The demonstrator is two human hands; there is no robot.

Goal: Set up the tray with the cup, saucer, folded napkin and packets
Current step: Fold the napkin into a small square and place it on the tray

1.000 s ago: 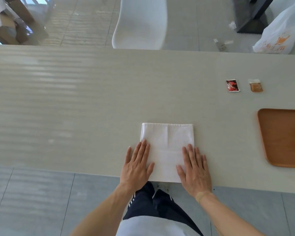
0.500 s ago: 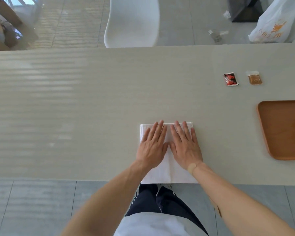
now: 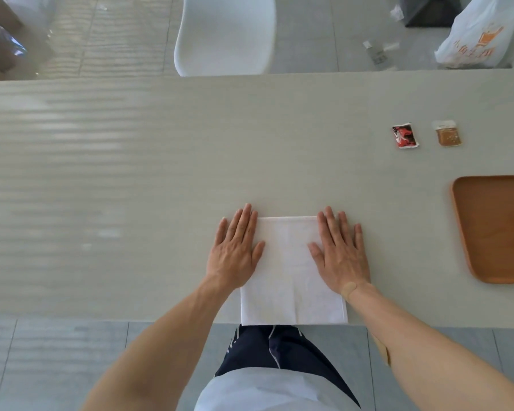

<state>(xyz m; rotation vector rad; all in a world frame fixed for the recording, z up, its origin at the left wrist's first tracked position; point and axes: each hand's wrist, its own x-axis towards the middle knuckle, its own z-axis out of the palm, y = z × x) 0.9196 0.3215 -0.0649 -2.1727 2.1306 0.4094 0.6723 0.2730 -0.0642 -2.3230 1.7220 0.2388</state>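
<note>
Napkin (image 3: pixel 291 268) x1 under 2 flat hands (left (image 3: pixel 235 250), right (image 3: pixel 340 256)), 2 packets (red (image 3: pixel 405 136), brown (image 3: pixel 448 134)), 1 tray (image 3: pixel 499 226), partly cropped.

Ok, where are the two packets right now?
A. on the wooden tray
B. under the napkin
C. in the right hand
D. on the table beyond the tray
D: the red packet and the brown packet lie on the table, past the bare tray.

Long pale desk (image 3: pixel 161 173) with a faint woven grain, window light rippling across its left half. Beyond its far edge a white moulded chair (image 3: pixel 224 34) stands on grey floor tiles (image 3: pixel 324 31), small bits of litter (image 3: pixel 379 54) lying to its right. Far right corner: white plastic bag (image 3: pixel 481 37) with orange print, beside a dark furniture base (image 3: pixel 428 10).
</note>
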